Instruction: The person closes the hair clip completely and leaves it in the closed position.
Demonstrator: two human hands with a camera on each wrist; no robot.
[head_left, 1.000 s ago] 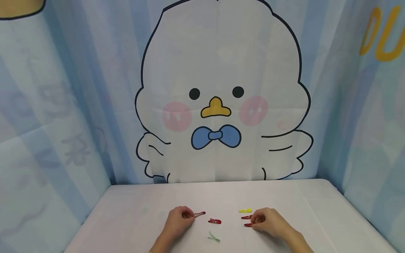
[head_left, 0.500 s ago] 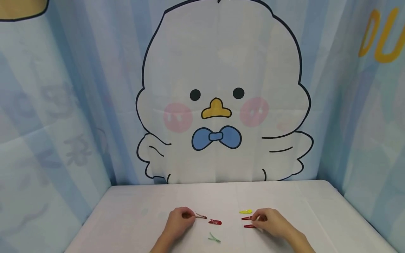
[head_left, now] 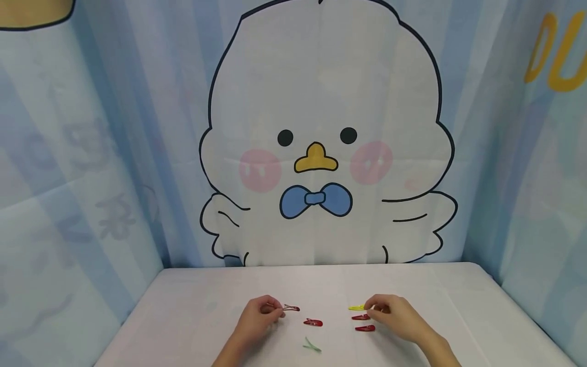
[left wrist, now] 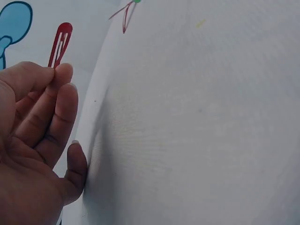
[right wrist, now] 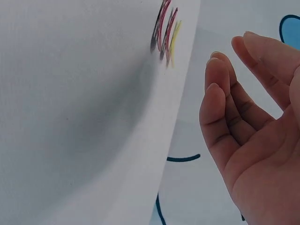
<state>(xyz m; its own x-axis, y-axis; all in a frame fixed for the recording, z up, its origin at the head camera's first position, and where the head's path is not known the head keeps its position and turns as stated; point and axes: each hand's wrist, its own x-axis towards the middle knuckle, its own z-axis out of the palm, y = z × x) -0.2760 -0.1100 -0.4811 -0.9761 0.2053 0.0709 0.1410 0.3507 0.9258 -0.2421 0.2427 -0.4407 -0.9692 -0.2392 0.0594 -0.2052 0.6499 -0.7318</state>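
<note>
My left hand [head_left: 258, 320] pinches a red snap hair clip [left wrist: 61, 43] by one end between thumb and fingertip. Its slotted, rounded end points away from the hand. My right hand [head_left: 395, 315] holds nothing; in the right wrist view its thumb and fingers stand apart. Below its fingertips in the head view lie two red hair clips, an upper one [head_left: 361, 317] and a lower one [head_left: 365, 328]. A yellow hair clip [head_left: 356, 308] lies just behind them, overlapped by the fingertips. Between the hands are another red hair clip [head_left: 313, 322] and a pale green one [head_left: 312, 345], its legs spread.
The clips lie on a white-covered table [head_left: 229, 285]. Behind it hangs a curtain [head_left: 316, 234] printed with a large white cartoon bird. Blue and white curtains [head_left: 82, 204] also close in the left and right sides.
My right hand has drawn up and off the lower red hair clip, which now shows whole beside the upper one. My left hand keeps its red hair clip, turning it slightly.
</note>
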